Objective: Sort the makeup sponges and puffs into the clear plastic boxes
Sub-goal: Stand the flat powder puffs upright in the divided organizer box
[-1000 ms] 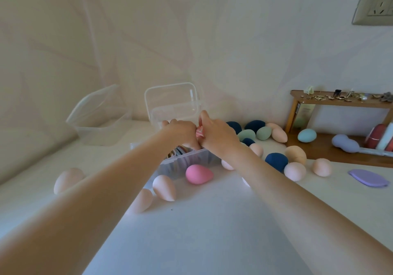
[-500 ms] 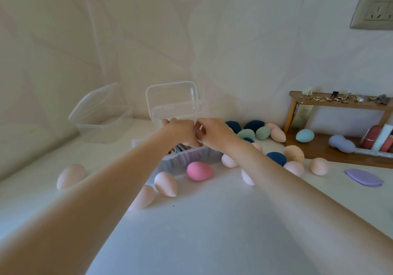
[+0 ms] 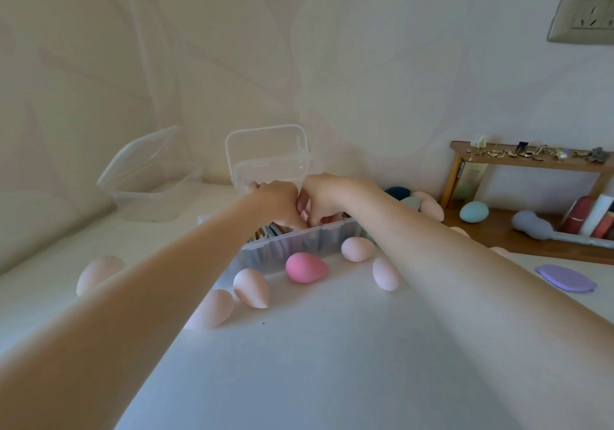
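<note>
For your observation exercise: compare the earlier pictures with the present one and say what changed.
Both hands, left and right, sank lower into the near box, pushing the pink puff down among the others. The pink sponge and the open boxes behind stayed put.

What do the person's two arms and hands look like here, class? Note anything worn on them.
Both forearms are bare as far as the view shows: no sleeves, watch or bracelet. The left hand and right hand wear no gloves, and no rings show. The fingers are too blurred to judge nail polish.

- This looks like a room in a home.
- A small wooden shelf [image 3: 528, 160] holds hair clips.
- A wall socket [image 3: 584, 14] sits above.
</note>
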Available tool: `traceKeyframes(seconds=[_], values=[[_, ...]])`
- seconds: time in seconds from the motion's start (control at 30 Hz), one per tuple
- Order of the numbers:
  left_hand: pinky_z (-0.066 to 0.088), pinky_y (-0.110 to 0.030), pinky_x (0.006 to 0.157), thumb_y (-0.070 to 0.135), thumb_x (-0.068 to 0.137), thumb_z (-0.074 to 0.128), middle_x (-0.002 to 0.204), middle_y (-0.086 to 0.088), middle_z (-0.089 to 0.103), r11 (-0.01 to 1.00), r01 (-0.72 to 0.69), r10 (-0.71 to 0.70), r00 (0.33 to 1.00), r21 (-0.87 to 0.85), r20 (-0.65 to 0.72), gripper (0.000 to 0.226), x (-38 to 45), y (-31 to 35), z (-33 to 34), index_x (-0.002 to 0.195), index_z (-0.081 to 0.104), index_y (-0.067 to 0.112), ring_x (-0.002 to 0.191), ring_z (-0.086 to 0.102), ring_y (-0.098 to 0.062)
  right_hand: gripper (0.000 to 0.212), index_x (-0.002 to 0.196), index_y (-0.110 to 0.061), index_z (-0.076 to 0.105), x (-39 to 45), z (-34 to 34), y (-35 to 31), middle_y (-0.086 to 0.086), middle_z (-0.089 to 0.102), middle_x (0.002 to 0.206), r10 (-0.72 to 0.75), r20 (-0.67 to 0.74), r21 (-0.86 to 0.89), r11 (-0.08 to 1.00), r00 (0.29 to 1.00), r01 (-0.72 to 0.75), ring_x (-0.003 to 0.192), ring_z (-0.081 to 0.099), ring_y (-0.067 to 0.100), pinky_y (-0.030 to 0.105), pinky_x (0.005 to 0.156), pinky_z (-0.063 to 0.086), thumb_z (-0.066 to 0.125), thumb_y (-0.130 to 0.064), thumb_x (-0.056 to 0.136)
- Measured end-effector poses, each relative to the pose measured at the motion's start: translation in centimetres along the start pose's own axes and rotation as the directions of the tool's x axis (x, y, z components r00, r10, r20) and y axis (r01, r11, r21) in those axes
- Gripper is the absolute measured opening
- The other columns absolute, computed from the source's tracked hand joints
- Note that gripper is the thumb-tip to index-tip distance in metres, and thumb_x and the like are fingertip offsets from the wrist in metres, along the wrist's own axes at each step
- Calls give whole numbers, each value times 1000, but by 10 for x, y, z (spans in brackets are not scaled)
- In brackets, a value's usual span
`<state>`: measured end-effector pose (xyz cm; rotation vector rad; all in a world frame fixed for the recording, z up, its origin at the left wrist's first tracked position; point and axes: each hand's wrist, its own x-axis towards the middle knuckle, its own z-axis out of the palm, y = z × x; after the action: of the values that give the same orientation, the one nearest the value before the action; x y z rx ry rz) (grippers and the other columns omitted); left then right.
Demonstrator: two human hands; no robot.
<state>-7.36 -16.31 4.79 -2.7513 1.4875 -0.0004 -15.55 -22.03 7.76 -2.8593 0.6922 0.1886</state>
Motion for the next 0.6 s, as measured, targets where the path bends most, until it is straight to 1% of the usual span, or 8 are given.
traceKeyframes(seconds=[0.07,0.13,0.23,0.33,0.4,0.47,0.53,0.6], values=[[26,-32,81,44,79,56,65,4,45,1000,-10,10,1000,0,-4,33,0,-2,1,59,44,21,85,47,-22,37,117,-9,65,7,1,-2,4,60,76,16,28,-55,998,999,-14,75,59,20,30,73,55,65,-2,80],[26,-31,82,46,80,55,65,5,45,1000,-24,24,1000,-6,0,34,-1,-2,1,60,46,20,85,47,-22,34,112,-9,68,14,2,-2,6,61,79,44,56,-83,996,997,-39,74,59,22,33,77,55,65,-3,79],[25,-30,84,51,81,53,64,6,46,998,-57,57,998,-2,8,34,-3,-6,1,67,52,20,85,49,-21,30,109,-8,69,23,3,-3,4,57,71,77,103,-138,988,992,-62,68,56,22,30,69,52,62,-3,80],[24,-30,84,53,81,53,62,6,46,998,-53,53,999,-19,-9,37,-5,-8,3,61,47,22,84,48,-21,30,111,-9,67,26,2,-5,3,56,71,86,133,-173,983,987,-63,63,52,19,30,69,50,62,-4,82],[24,-29,84,54,80,53,63,6,47,999,-28,27,999,-32,-35,37,-7,-7,5,61,48,22,85,48,-21,34,115,-10,66,26,1,-6,6,66,93,109,158,-180,980,981,-80,74,57,21,33,82,53,64,-6,81],[25,-28,84,54,80,52,64,7,48,999,-17,13,997,-42,-82,37,-8,-6,7,61,48,22,87,48,-21,39,119,-10,64,26,-1,-7,7,65,119,132,178,-177,979,975,-100,88,61,24,35,91,52,66,-8,80],[28,-30,88,52,82,51,72,5,54,998,-24,18,993,-56,-115,35,-10,-6,10,65,53,21,96,52,-24,46,125,-9,60,25,-3,-8,9,61,128,143,220,-156,982,965,-110,105,63,28,37,97,51,68,-9,80],[32,-31,92,50,83,51,91,1,64,998,-24,16,991,-59,-133,33,-10,-7,11,84,64,21,104,54,-23,53,130,-8,55,19,-6,-6,11,59,130,145,264,-50,989,953,-137,113,61,29,41,101,48,71,-7,79]])
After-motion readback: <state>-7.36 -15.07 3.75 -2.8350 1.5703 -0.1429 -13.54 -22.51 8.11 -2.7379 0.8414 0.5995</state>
